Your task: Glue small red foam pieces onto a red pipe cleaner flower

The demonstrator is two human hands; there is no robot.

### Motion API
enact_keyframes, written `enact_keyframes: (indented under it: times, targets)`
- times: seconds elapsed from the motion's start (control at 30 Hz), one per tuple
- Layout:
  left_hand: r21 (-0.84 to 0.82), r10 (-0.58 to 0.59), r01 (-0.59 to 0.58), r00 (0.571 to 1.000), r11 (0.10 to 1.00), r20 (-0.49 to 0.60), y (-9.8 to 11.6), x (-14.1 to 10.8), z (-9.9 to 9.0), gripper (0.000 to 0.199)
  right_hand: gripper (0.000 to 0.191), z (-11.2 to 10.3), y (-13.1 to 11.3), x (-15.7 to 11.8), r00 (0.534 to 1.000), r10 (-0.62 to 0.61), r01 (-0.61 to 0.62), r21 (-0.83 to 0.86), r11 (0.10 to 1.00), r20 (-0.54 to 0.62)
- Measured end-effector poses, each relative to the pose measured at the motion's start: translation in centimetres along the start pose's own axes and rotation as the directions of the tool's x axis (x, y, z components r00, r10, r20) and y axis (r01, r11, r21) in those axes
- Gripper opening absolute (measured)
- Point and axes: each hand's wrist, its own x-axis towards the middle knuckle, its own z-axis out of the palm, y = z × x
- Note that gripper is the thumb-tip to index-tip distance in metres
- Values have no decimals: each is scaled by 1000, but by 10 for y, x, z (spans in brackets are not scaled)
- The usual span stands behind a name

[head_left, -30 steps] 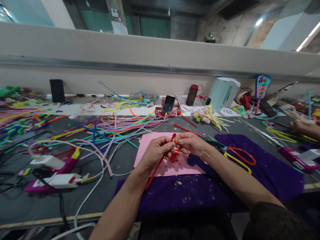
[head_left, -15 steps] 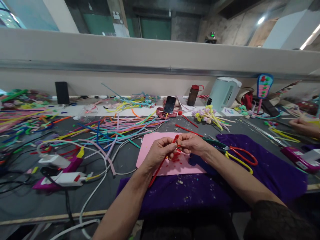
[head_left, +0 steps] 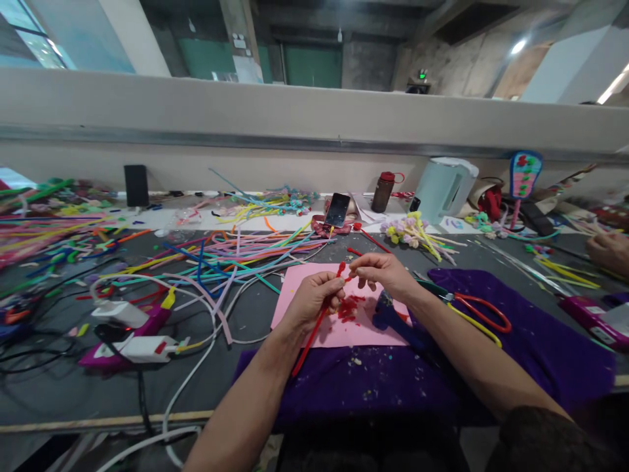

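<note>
My left hand [head_left: 319, 298] is closed on a red pipe cleaner [head_left: 310, 341], its fuzzy stem slanting down toward my forearm. The twisted red tip [head_left: 341, 267] sticks up above the thumb. My right hand [head_left: 383, 274] is just to the right, its fingertips bent at a short red strand [head_left: 349, 278] beside that tip. How firmly they pinch it is hard to see. Below the hands lies a pink sheet [head_left: 295, 308] with red fuzz scraps [head_left: 351, 307] scattered on it. A dark blue tool handle [head_left: 388, 318] rests at the sheet's right side.
Pliers with red and yellow handles [head_left: 484, 311] lie on a purple cloth [head_left: 540, 341]. Pipe cleaners [head_left: 246, 246] spread to the left, near a power strip [head_left: 154, 321] and cables. Behind stand a phone [head_left: 338, 210], a bottle [head_left: 383, 192] and a kettle [head_left: 447, 190]. Another person's hand [head_left: 609, 252] is far right.
My right hand has drawn slightly right and its fingers have loosened from the tip. The left hand keeps its hold on the red pipe cleaner. The view has shifted a little.
</note>
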Motion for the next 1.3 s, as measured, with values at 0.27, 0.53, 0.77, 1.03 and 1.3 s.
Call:
enact_keyframes:
  times: [0.27, 0.53, 0.77, 1.03, 1.3]
  targets:
    - [20, -19, 19, 1000, 1000, 4, 2, -3, 3, 23, 11, 8, -2, -7, 985, -159, 170, -224, 960, 69]
    - [47, -54, 53, 999, 997, 8, 1, -2, 2, 23, 10, 10, -1, -8, 959, -273, 284, -282, 916, 79]
    - [185, -39, 44, 999, 982, -32, 4, -4, 4, 24, 14, -5, -15, -9, 983, -153, 175, -283, 943, 101]
    - [369, -120, 124, 992, 921, -32, 4, -5, 3, 24, 15, -24, -16, -5, 987, -157, 157, -289, 944, 25]
    - [441, -127, 141, 990, 886, -60, 6, -6, 6, 24, 19, -21, -10, -4, 995, -41, 66, -284, 957, 92]
